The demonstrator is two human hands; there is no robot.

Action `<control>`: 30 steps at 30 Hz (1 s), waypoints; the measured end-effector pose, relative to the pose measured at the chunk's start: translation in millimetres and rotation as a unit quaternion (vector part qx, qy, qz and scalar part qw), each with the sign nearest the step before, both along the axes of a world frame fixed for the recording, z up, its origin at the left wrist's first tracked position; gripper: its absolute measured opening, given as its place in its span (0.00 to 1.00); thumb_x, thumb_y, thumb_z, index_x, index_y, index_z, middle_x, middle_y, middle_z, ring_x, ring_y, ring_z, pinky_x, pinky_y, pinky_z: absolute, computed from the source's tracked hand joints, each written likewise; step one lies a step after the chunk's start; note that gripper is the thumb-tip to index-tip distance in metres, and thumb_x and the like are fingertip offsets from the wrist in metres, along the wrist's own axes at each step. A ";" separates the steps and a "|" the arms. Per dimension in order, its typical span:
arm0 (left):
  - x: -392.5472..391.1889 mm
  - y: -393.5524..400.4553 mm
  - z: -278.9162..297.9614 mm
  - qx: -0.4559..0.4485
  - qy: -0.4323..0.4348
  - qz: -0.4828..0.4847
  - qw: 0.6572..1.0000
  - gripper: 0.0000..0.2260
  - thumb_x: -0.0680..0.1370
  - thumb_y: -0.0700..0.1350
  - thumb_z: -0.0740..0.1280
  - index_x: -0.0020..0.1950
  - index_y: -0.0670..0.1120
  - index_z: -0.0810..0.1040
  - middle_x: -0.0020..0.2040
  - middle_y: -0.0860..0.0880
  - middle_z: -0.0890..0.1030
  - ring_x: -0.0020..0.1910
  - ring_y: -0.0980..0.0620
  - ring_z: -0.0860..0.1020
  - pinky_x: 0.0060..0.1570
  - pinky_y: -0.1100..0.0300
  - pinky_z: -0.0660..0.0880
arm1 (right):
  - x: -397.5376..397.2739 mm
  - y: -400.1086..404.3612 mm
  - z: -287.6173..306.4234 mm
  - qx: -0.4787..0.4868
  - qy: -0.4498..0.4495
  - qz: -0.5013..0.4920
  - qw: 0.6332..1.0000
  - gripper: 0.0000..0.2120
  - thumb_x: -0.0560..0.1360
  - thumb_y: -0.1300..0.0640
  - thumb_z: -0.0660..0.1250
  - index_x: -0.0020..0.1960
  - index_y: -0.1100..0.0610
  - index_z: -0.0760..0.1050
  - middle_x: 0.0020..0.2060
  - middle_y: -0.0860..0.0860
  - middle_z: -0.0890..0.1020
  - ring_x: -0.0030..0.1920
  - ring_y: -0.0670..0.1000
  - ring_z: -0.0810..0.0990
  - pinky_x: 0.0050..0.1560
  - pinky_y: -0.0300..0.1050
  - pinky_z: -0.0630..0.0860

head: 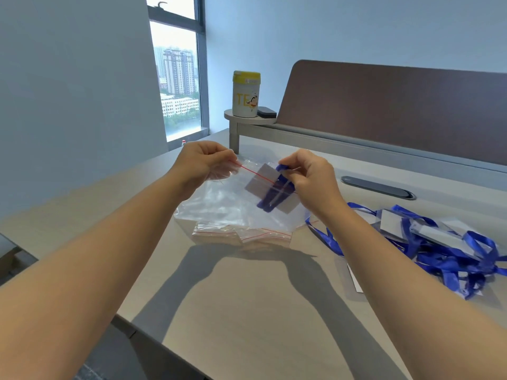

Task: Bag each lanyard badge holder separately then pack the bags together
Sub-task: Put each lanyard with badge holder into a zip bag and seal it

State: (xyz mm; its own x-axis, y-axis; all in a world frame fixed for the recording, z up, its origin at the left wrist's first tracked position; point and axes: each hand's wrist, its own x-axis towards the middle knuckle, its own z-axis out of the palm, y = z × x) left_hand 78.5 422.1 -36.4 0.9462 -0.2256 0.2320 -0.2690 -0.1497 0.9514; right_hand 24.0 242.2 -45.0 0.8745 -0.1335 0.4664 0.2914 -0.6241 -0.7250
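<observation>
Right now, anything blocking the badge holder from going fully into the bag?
Nothing visible blocks it. The left hand pinches the clear bag at its red-lined mouth, and the right hand holds the badge holder with its folded blue lanyard, already partway past the opening. Only clear plastic lies below it.

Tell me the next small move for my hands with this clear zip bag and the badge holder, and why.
Probably push the grey badge holder with its blue lanyard deeper into the clear zip bag with the red seal line. The right hand pinches the lanyard loop at the mouth while the left hand holds the mouth's corner, and the holder appears only partly past the red line.
</observation>
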 end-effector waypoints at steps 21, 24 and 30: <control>-16.3 3.9 6.8 0.085 -0.031 0.045 0.995 0.03 0.75 0.37 0.64 0.47 0.40 0.76 0.35 0.49 0.77 0.34 0.54 0.76 0.37 0.68 0.76 | 7.4 27.3 2.7 -0.046 0.042 0.024 0.998 0.05 0.72 0.60 0.68 0.45 0.61 0.75 0.41 0.51 0.75 0.40 0.47 0.72 0.41 0.36 0.71; -18.7 7.2 6.8 0.108 -0.045 0.055 0.992 0.07 0.75 0.36 0.65 0.51 0.36 0.78 0.35 0.49 0.76 0.35 0.55 0.74 0.41 0.67 0.73 | 5.5 30.1 1.8 -0.035 0.037 0.039 0.998 0.08 0.71 0.61 0.69 0.49 0.60 0.73 0.40 0.50 0.74 0.35 0.45 0.71 0.37 0.31 0.70; -28.0 10.7 6.0 0.162 -0.091 0.070 0.980 0.09 0.75 0.37 0.65 0.52 0.35 0.80 0.41 0.45 0.77 0.34 0.57 0.73 0.39 0.69 0.71 | -0.9 43.8 4.0 -0.054 0.034 0.072 0.995 0.12 0.72 0.59 0.68 0.53 0.63 0.79 0.41 0.53 0.79 0.40 0.48 0.73 0.37 0.30 0.68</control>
